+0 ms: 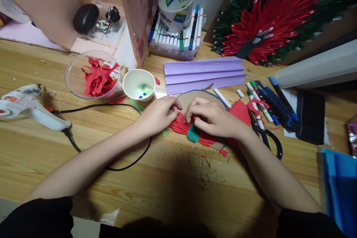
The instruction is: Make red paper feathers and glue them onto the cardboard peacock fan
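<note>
A round piece of brown cardboard (195, 99) with a blue edge lies on the table, its lower part covered by layered red crepe paper (180, 126). A dark green rounded paper piece (192, 133) sits on the red layers. At the left end of the red paper, my left hand (161, 114) is closed, thumb and forefinger pinching its edge. My right hand (212, 117) bends over the middle of the disc, its fingers closed on the red paper just above the green piece. Its fingertips are partly hidden.
Left stand a white glue gun (33, 106) with a black cord, a clear bowl (69, 78) of red scraps and a paper cup (131, 81) with beads. Purple crepe paper (203, 74) lies behind. Scissors (269, 137), markers and a black phone (311, 117) are right.
</note>
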Action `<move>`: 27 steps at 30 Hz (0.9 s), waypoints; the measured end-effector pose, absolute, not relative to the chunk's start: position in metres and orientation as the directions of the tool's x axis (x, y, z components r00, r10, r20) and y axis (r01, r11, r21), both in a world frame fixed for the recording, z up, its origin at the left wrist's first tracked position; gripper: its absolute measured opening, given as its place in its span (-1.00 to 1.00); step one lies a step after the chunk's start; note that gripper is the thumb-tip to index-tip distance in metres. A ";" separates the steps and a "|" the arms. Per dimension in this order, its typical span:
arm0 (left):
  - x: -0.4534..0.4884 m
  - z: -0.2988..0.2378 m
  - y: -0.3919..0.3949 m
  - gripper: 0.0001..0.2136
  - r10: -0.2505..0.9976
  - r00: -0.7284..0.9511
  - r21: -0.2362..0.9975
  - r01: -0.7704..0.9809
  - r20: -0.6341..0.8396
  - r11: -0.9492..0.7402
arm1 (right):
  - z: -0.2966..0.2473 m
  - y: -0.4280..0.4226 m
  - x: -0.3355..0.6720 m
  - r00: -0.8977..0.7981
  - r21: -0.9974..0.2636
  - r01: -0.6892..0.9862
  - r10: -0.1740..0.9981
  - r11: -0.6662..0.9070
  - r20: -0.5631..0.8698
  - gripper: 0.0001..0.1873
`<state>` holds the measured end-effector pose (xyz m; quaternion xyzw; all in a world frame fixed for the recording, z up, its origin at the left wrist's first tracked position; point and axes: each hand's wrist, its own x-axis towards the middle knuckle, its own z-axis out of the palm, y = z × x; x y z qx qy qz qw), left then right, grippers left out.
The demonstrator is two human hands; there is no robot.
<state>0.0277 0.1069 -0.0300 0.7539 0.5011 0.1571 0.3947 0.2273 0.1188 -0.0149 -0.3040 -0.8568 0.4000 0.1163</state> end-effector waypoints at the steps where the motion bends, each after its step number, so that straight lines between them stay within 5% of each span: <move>1: 0.028 -0.030 0.106 -0.87 0.883 0.442 0.757 0.629 -0.159 -0.179 | -0.015 0.119 0.227 -0.788 -0.755 0.429 0.614 0.495 -0.044 -0.78; 14: 0.030 -0.037 0.102 -0.83 0.902 0.383 0.836 0.547 -0.202 -0.045 | -0.016 0.118 0.227 -0.786 -0.754 0.435 0.616 0.493 -0.051 -0.78; 27: 0.025 -0.026 0.110 -0.82 0.793 0.597 0.785 0.547 -0.121 -0.292 | -0.016 0.118 0.228 -0.786 -0.750 0.436 0.616 0.498 -0.047 -0.78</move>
